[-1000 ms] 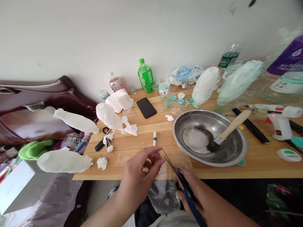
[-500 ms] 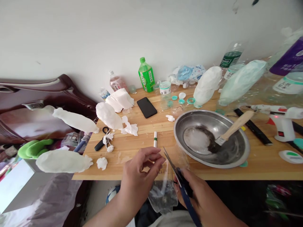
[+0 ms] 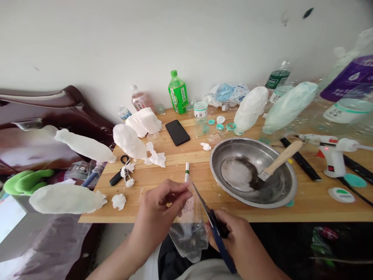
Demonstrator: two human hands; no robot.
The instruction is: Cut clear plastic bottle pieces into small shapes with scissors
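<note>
My left hand (image 3: 167,204) pinches the upper end of a clear cut plastic bottle (image 3: 189,239) between thumb and fingertips. The bottle's ridged base hangs below, over my lap at the table's front edge. In my right hand (image 3: 233,235) are dark blue-handled scissors (image 3: 204,204), their blades pointing up and left, tips close to my left fingertips. The blades lie nearly together against the plastic's edge; how much plastic sits between them I cannot tell. Just beyond my left fingertips, a white marker with a green band (image 3: 187,172) rests on the table.
A steel basin (image 3: 214,171) holding a wooden-handled brush (image 3: 281,161) stands right of centre. Beyond it are a hot glue gun (image 3: 332,155) and paper-covered bottles (image 3: 252,109). A phone (image 3: 177,132), a green bottle (image 3: 178,95) and paper scraps (image 3: 155,155) lie further back and left.
Both hands, the scissors and the cut bottle have shifted slightly left in view, as has the whole scene. The scissor blades look closer together than before.
</note>
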